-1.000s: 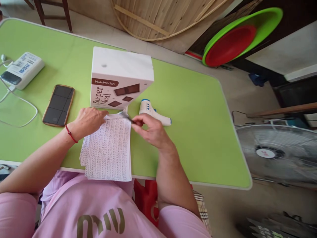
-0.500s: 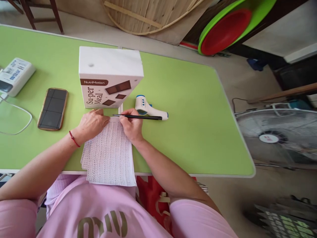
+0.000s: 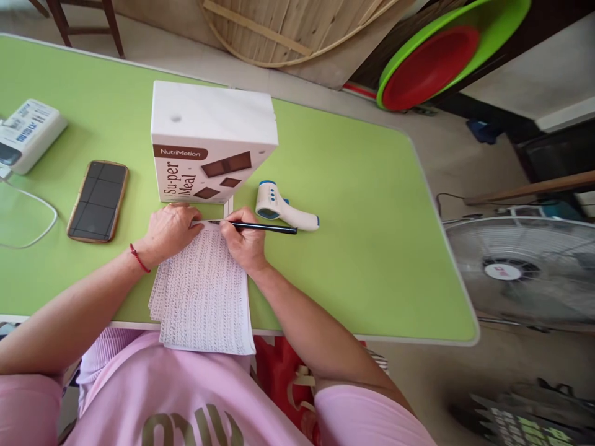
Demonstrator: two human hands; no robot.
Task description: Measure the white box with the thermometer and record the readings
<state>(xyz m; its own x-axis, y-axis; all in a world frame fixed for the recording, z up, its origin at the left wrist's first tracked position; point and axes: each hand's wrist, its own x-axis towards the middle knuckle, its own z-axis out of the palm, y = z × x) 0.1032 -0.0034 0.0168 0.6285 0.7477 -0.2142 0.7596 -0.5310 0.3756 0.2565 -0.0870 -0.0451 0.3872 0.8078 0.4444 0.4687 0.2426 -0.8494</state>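
My right hand [image 3: 244, 241] grips a black pen [image 3: 274, 228], its tip at the top edge of a handwritten sheet of paper [image 3: 207, 291]. Closely spaced lines of writing fill this sheet, which lies over other written sheets [image 3: 157, 300] and hangs past the table's near edge. With its fingers curled, my left hand [image 3: 171, 229] pinches the sheet's top left part. Just beyond the hands stands a white NutriMotion box [image 3: 209, 118]. A white and blue handheld thermometer [image 3: 286, 207] lies right of the box, close to the pen.
On the green table [image 3: 362, 248], a phone [image 3: 97, 201] lies left of my left hand. Further left is a white device [image 3: 35, 136] with a white cable [image 3: 53, 214]. A fan [image 3: 506, 269] stands past the right edge. Red and green basins [image 3: 430, 68] lean at the back.
The pen's back end has swung toward me and to the left, and its tip has shifted slightly. My left hand keeps its place at the sheet's top. The whole view has shifted a little.
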